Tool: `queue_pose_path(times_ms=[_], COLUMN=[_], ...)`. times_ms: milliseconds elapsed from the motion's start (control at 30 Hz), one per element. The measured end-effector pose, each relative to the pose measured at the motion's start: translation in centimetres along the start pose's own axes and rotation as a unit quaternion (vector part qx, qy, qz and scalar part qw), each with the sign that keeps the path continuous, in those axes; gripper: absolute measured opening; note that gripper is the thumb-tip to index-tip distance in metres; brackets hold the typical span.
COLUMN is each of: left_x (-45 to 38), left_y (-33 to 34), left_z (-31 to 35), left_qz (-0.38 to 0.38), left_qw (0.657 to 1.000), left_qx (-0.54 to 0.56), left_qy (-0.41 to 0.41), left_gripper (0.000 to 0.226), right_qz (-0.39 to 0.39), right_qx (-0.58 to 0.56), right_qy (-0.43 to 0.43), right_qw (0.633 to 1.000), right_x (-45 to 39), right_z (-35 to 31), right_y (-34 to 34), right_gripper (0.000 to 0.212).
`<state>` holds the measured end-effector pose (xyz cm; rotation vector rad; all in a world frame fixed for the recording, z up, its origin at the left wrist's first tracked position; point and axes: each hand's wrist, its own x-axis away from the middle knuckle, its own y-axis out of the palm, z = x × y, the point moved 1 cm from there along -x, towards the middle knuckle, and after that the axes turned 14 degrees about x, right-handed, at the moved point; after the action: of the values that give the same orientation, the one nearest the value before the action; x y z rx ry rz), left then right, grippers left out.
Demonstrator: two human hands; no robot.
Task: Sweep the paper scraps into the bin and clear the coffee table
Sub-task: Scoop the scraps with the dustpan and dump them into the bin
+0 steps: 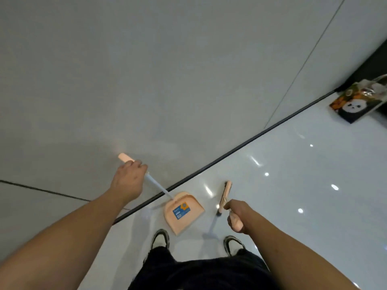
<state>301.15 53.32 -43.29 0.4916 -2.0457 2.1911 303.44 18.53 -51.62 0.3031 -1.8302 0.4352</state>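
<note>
Head view: left hand [127,181] fingers grip the peach plastic long-handled dustpan [183,212]; beside it, right hand [237,216] fingers grip the matching broom [224,194]. No scraps, bin or bench visible; sweeping seems unstarted.

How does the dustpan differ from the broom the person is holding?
The dustpan is a broad scoop with a blue label, and the left hand grips its handle. The broom has a narrow head with dark bristles, and the right hand grips its handle. Both are peach-coloured with pale, long handles.
</note>
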Motion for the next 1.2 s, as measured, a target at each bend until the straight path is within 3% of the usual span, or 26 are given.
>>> queue_pose_path(times_ms=[167,300,433,600,967,1200], left_x=[-3.7,-5.4,-3.8,1.5,20.5,33.7], left_y=[0.3,0.3,-0.3,-0.1,5.2,10.6], left_z=[-4.5,-2.2,5.0,14.9,35.9,48.5], left_qz=[-0.088,-0.087,-0.056,-0.038,-0.157,-0.122], left_qw=[0.981,0.97,0.945,0.897,0.813,0.704], left_qx=[-0.14,-0.071,0.027,0.028,0.028,-0.086], left_qy=[0.101,0.216,0.322,0.44,0.56,0.694], left_gripper=[0.024,0.029,0.031,0.034,0.022,0.005], right_qz=[0.09,0.135,0.161,0.207,0.273,0.315], right_qx=[-0.026,-0.073,-0.169,-0.3,-0.507,-0.608], right_qy=[0.034,0.065,0.066,0.072,0.12,0.159], right_qw=[0.995,0.986,0.97,0.928,0.809,0.711], right_x=[2.9,5.5,7.2,9.6,16.7,19.8], right_z=[4.0,7.8,11.8,18.8,42.7,56.3], right_y=[5.4,9.5,11.6,11.6,10.7,9.6], right_gripper=[0.017,0.018,0.02,0.007,0.014,0.022])
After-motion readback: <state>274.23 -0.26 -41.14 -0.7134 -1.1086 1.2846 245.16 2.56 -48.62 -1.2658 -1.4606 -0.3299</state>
